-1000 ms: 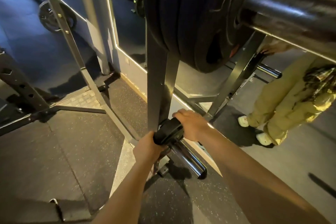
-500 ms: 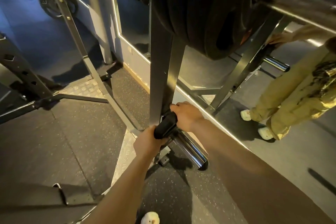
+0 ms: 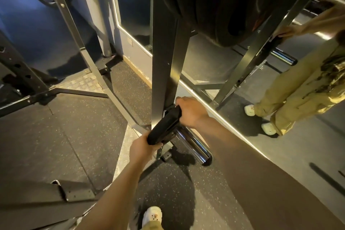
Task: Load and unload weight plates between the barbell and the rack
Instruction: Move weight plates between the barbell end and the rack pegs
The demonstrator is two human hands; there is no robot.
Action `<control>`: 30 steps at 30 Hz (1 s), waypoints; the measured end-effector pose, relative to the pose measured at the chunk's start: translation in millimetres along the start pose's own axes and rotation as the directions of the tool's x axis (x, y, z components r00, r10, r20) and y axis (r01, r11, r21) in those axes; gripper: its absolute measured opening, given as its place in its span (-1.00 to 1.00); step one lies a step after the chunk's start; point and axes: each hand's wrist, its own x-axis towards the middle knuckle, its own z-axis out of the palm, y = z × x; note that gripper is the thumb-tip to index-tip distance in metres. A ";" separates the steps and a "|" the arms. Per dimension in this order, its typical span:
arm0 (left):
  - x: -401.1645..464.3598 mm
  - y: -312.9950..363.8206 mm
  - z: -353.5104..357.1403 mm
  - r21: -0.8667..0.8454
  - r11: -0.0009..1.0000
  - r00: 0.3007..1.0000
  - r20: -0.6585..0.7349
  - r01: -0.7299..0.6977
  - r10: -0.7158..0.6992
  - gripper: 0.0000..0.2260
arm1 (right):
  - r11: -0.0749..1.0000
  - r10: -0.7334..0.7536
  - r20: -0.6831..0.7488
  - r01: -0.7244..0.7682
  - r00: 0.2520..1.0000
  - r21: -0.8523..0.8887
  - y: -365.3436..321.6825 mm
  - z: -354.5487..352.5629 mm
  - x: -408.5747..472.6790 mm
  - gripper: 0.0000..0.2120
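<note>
Small plate [image 3: 164,124] on the peg [image 3: 194,144] — both hands' fingers [image 3: 180,101] curled round its rim.

The small plate [image 3: 164,127] is black. The peg [image 3: 194,145] under it is shiny chrome. The upright [image 3: 164,58] is dark grey metal. The big plates [image 3: 211,5] above are black. The floor [image 3: 56,136] is dark grey with pale speckles, and the tread plate [image 3: 84,84] on it is silver with a diamond pattern. The trousers [image 3: 298,87] at the right are olive yellow, the shoes [image 3: 250,110] cream. The far wall [image 3: 18,15] is blue.
</note>
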 end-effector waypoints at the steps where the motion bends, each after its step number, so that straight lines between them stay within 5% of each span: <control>1: -2.5 -2.6 2.7 0.017 1.000 1.000 -0.008 0.001 -0.001 -0.58 | 0.999 -0.001 0.015 0.001 1.000 -0.042 -4.6 0.0 -1.2 -0.58; 5: -5.8 -6.5 6.5 0.018 1.000 1.000 -0.008 0.018 -0.018 -0.60 | 0.970 -0.086 0.023 0.089 0.996 -0.226 -16.1 -0.5 -3.2 -0.52; 10: -5.8 -6.0 8.6 0.005 1.000 1.000 -0.010 0.024 -0.024 -0.57 | 0.976 -0.097 0.023 0.100 0.995 -0.195 -9.3 0.3 -2.9 -0.54; 17: -10.4 4.3 3.0 0.212 0.975 0.996 -0.041 -0.066 0.076 -0.67 | 0.994 -0.068 0.068 0.062 0.995 0.085 18.7 6.8 4.4 -0.59; 23: -5.8 31.4 -19.5 0.535 0.812 0.967 0.045 -0.235 0.250 -0.72 | 0.938 0.008 0.078 -0.034 0.997 0.345 48.0 17.2 7.9 -0.61; 30: -15.0 36.5 -25.8 0.319 0.915 0.967 0.036 -0.249 0.250 -0.58 | 0.922 0.031 0.021 -0.037 0.999 0.387 48.9 23.1 9.9 -0.64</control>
